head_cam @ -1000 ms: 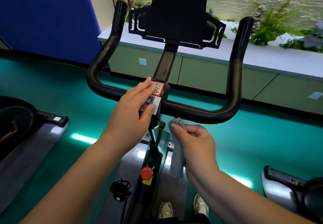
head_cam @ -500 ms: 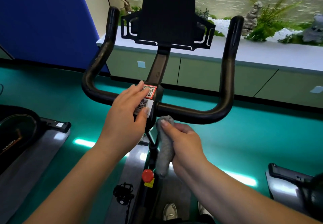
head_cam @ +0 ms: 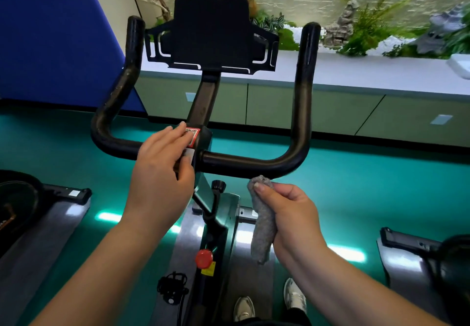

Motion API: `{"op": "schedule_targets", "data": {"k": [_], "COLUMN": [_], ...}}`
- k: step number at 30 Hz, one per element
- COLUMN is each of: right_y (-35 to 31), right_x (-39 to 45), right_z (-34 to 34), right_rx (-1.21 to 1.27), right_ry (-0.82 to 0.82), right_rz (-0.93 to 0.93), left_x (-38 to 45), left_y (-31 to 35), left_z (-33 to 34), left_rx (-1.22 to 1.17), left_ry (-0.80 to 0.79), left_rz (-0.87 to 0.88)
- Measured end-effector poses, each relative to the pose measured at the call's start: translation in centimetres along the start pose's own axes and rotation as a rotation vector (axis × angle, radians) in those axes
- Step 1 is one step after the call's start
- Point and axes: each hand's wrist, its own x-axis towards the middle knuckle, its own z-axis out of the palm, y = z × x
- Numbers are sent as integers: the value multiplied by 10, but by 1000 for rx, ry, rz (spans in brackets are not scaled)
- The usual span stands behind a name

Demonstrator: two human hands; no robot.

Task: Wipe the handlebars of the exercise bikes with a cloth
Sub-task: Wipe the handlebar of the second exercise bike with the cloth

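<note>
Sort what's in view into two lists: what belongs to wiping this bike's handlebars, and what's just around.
Job:
- handlebar
- grey cloth, gripped in the right hand
- left hand, resting at the handlebar's middle clamp

Just around:
- tablet holder
- red knob
- pedal
- neighbouring bikes
- planter ledge

Both forearms point(head_cam: 106, 257) were bare, with no sleeves showing; the feet wore pale lace-up sneakers point(head_cam: 243, 309).

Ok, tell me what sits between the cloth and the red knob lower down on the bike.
In the head view, the bike's grey-green frame lies between the cloth, gripped by the right hand, and the red knob. Nothing else sits there.
</note>
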Motion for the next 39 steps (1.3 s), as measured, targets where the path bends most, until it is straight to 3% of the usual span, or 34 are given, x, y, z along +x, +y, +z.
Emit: {"op": "schedule_targets", "data": {"k": [8, 18, 27, 32, 37, 39], "right_y": [-18, -7, -59, -94, -74, -70], "right_x": [15, 10, 42, 58, 46, 49], "right_z": [-27, -18, -36, -22, -20, -28], "right_rx": [-14, -24, 29, -68, -567, -636], "right_ry": [73, 15, 79, 55, -81, -91], "right_rz": [-114, -97, -196, -444, -833, -942], "left_x": [4, 6, 7, 16, 28, 32], "left_y": [5, 25, 41, 52, 69, 72], "left_z": [3, 17, 28, 35, 46, 49], "left_rx": [-11, 139, 67, 46, 26, 22], "left_ry": [14, -90, -131, -129, -155, -144], "left_rz": [15, 129, 223, 229, 217, 197]}}
